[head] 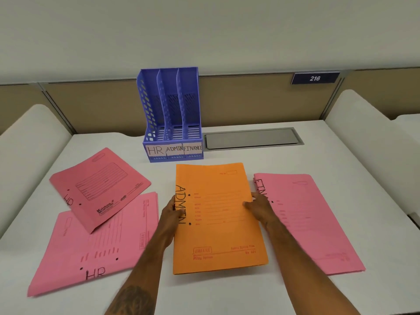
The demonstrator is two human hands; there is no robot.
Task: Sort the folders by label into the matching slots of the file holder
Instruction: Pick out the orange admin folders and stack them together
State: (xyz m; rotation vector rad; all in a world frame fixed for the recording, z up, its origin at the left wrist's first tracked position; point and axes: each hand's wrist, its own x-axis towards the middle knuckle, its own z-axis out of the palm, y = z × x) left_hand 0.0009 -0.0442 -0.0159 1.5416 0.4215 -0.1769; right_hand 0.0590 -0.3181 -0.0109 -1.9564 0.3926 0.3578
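Observation:
An orange folder (218, 219) marked ADMIN lies in the middle of the desk. My left hand (171, 212) grips its left edge and my right hand (261, 209) grips its right edge. Behind it stands a blue file holder (169, 114) with three slots labelled HR, ADMIN and FINANCE, all showing nothing inside. At the left lie two pink folders marked HR: a smaller one (100, 187) resting on a larger one (95, 246). A pink folder (311, 223) marked FINANCE lies at the right, its label partly hidden by my right hand.
A grey metal cable flap (252, 138) is set into the white desk (227, 155) right of the holder. Beige partition panels (250, 98) close the back, with a blue sign reading 216 (314, 78). White rounded dividers (363, 137) flank both sides.

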